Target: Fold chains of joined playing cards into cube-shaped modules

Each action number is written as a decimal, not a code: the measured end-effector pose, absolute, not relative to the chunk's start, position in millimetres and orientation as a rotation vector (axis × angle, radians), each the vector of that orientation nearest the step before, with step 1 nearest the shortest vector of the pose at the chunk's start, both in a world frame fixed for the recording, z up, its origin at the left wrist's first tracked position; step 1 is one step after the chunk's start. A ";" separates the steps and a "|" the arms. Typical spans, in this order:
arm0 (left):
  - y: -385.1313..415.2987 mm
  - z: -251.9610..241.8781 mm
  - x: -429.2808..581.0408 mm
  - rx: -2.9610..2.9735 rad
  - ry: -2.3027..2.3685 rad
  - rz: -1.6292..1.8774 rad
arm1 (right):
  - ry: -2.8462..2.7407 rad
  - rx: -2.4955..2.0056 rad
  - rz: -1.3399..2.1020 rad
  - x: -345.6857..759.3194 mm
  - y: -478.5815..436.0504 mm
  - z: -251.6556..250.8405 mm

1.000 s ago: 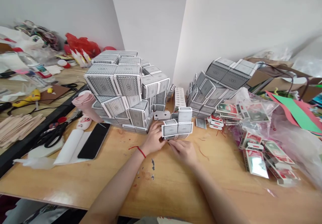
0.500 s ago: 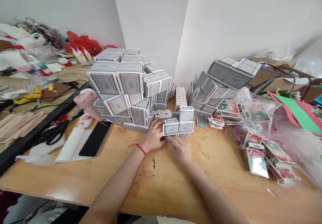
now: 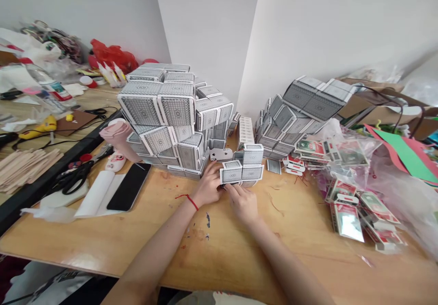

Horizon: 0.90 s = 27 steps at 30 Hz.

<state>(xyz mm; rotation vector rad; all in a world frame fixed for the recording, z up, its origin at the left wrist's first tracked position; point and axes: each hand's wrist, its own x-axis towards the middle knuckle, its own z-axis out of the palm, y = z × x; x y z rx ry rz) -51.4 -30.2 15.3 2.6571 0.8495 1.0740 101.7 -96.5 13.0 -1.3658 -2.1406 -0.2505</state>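
Although the tall grey-and-white stack of folded playing-card cubes stands built, the small card-cube cluster beside it appears barely begun; left hand and right hand pinch its lower edge.

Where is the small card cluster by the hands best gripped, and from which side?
Likely its two end faces, from left and right: the card cluster is wide and low with flat ends; left hand and right hand touch it.
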 end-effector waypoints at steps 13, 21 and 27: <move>-33.9 11.9 -45.4 2.548 0.864 1.086 | -1.717 -1.488 0.095 98.5 -97.0 -0.5; -37.0 10.5 -44.0 2.431 0.894 1.126 | -1.480 -1.498 0.403 101.9 -98.3 4.4; -35.4 11.1 -47.5 2.399 0.884 1.138 | -1.348 -1.389 0.352 140.8 -92.5 5.1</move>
